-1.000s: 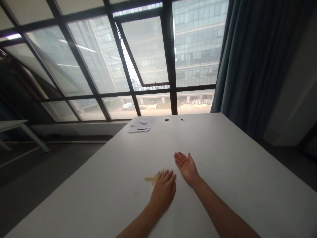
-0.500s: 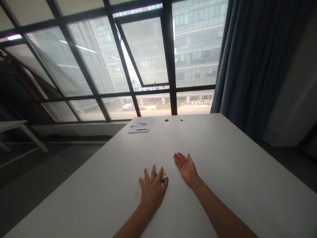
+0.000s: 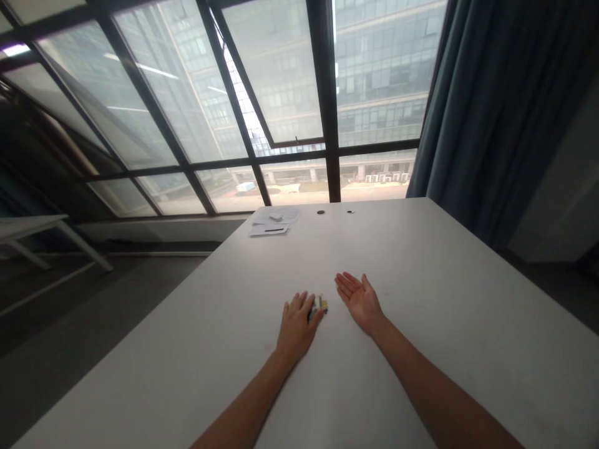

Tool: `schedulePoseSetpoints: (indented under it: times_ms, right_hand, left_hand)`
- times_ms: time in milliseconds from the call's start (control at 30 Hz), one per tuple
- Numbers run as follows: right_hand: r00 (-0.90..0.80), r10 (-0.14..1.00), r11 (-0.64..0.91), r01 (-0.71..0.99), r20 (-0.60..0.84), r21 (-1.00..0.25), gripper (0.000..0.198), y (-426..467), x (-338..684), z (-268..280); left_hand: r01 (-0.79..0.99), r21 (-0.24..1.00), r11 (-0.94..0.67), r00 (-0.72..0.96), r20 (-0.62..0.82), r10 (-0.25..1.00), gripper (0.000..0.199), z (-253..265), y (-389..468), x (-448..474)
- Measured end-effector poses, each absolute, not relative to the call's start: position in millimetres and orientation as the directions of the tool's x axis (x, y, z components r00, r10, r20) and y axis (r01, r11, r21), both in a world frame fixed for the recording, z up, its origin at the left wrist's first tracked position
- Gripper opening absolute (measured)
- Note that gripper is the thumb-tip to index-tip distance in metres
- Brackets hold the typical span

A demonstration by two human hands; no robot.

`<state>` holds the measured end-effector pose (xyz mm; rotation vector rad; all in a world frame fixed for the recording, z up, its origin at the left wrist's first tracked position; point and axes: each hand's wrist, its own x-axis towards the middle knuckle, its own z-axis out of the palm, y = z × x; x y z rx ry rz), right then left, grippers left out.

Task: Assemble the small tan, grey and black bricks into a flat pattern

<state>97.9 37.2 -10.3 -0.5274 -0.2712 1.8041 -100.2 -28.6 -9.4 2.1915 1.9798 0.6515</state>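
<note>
Left hand [image 3: 296, 323] now less splayed over small pieces [image 3: 321, 302], grip unclear; right hand [image 3: 363, 302] wide; white table [image 3: 215, 330] before windows [image 3: 285, 81].

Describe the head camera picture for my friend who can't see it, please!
A person's left hand, palm down, partly covers small yellowish and dark pieces on a white table; the right hand is open nearby, palm up. Papers lie near the far windows.
</note>
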Motion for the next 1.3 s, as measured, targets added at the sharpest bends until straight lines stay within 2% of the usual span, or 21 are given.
schedulePoseSetpoints:
  times_ms: [100, 200, 300, 367, 400, 467, 567, 633, 700, 800, 967, 1100, 1300]
  right_hand:
    - [-0.215, 0.955, -0.285, -0.853, -0.204, -0.437, 0.046, 36.7, 98.8, -9.6]
    - [-0.212, 0.954, -0.286, -0.851, -0.210, -0.440, 0.046, 36.6, 99.0, -9.5]
    - [-0.214, 0.953, -0.292, -0.844, -0.216, -0.449, 0.046, 37.1, 99.0, -9.9]
    - [-0.215, 0.952, -0.294, -0.841, -0.219, -0.455, 0.047, 37.9, 99.0, -10.8]
    - [-0.214, 0.951, -0.295, -0.840, -0.221, -0.455, 0.047, 38.4, 98.9, -11.3]
    - [-0.218, 0.950, -0.299, -0.842, -0.223, -0.449, 0.049, 39.2, 98.6, -12.3]
    - [-0.221, 0.949, -0.302, -0.845, -0.226, -0.442, 0.049, 40.2, 97.8, -13.1]
    - [-0.219, 0.950, -0.298, -0.849, -0.224, -0.436, 0.048, 40.6, 97.4, -13.0]
    - [-0.217, 0.949, -0.299, -0.852, -0.229, -0.430, 0.047, 41.1, 97.3, -12.8]
    - [-0.222, 0.945, -0.308, -0.848, -0.239, -0.432, 0.048, 41.4, 97.5, -12.5]
    - [-0.231, 0.943, -0.318, -0.840, -0.239, -0.440, 0.048, 41.1, 97.6, -13.0]
    - [-0.229, 0.944, -0.316, -0.837, -0.239, -0.446, 0.047, 40.7, 97.2, -12.8]
    - [-0.233, 0.941, -0.323, -0.832, -0.244, -0.451, 0.047, 39.6, 96.3, -9.9]
  left_hand:
    - [0.814, 0.546, -0.197, 0.025, 0.307, 0.951, 0.046, -7.9, -27.3, -100.6]
    - [0.653, 0.731, -0.200, -0.120, 0.360, 0.925, 0.049, -2.7, -24.8, -102.6]
    - [0.586, 0.800, -0.131, -0.262, 0.339, 0.904, 0.046, 4.1, -18.7, -112.0]
    - [0.629, 0.770, -0.106, -0.242, 0.324, 0.915, 0.045, 8.7, -13.1, -122.6]
    - [0.671, 0.732, -0.122, -0.174, 0.315, 0.933, 0.045, 11.1, -10.5, -128.0]
    - [0.754, 0.617, -0.226, 0.053, 0.285, 0.957, 0.046, 15.9, -6.4, -136.1]
    - [0.799, 0.401, -0.449, 0.419, 0.165, 0.893, 0.051, 21.4, -2.1, -137.3]
    - [0.799, 0.292, -0.525, 0.535, 0.053, 0.843, 0.058, 22.3, 1.2, -134.6]
    - [0.829, 0.238, -0.506, 0.529, -0.042, 0.848, 0.063, 20.7, 4.8, -135.6]
    - [0.914, 0.197, -0.354, 0.382, -0.125, 0.916, 0.070, 14.4, 4.8, -149.9]
    - [0.966, 0.166, -0.199, 0.219, -0.118, 0.969, 0.071, 0.4, -20.6, -182.0]
    - [0.960, 0.163, -0.229, 0.245, -0.088, 0.966, 0.069, -2.5, -41.6, -177.6]
    - [0.908, 0.147, -0.393, 0.405, -0.060, 0.912, 0.070, 10.6, -31.1, -122.8]
